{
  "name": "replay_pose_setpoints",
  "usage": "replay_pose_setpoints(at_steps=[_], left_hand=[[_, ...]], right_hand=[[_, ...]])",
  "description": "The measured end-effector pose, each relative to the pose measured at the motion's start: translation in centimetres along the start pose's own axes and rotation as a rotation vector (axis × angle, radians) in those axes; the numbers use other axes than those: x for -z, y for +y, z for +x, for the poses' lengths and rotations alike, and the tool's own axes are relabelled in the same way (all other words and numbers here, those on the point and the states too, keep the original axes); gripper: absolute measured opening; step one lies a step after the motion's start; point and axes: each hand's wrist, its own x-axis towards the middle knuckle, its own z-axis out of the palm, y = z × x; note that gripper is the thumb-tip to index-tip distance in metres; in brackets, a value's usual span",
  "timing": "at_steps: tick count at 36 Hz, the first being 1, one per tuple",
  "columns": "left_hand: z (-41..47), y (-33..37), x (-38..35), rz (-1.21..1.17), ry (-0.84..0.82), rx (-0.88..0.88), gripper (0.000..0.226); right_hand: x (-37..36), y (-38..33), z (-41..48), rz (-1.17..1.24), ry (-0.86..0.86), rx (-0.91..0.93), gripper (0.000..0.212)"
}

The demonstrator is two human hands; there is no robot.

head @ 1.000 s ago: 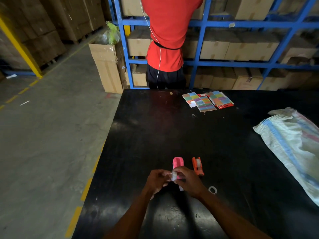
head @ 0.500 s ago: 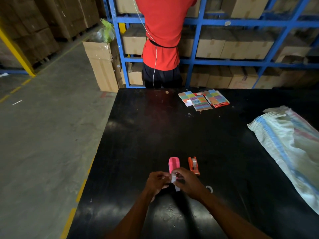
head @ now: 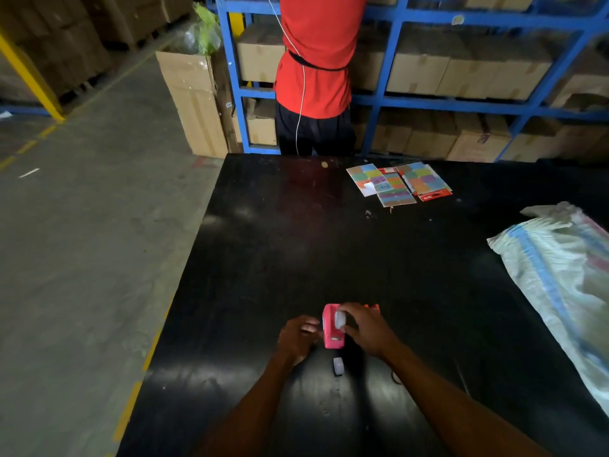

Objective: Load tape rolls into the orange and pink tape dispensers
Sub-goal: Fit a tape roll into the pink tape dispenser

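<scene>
The pink tape dispenser sits on the black table near its front. My right hand pinches a small white tape roll and holds it at the dispenser's top opening. My left hand rests against the dispenser's left side with its fingers curled; what it grips is unclear. Only a sliver of the orange dispenser shows behind my right hand. A second small tape roll lies on the table just in front of the pink dispenser.
Colourful cards lie at the table's far edge. A white woven sack covers the right side. A person in a red shirt stands behind the table at blue shelving full of cardboard boxes.
My hands were together in front of the dispensers working a tape roll. My right hand has now carried the roll forward onto the pink dispenser, and my left hand has moved to its side.
</scene>
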Motion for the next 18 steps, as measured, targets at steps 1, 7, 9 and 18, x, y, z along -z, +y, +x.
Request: replay_pose_setpoints(at_steps=[1,7,9,18], left_hand=[[0.5,-0.2,-0.1,0.019,-0.001,-0.011,0.026],[1.9,0.5,-0.6,0.183,-0.014,-0.066,0.067],[2.8,0.8,-0.3,0.212,-0.034,-0.089,0.078],[6.5,0.3,-0.7,0.275,-0.092,-0.115,0.083]], right_hand=[[0.0,0.0,0.3,-0.038,-0.001,0.002,0.043],[-0.4,-0.2,2.6,-0.277,-0.045,0.072,0.038],[-0.5,-0.3,3.8,-0.324,-0.064,0.084,0.037],[-1.2,0.3,6.7,-0.222,-0.074,0.075,0.033]])
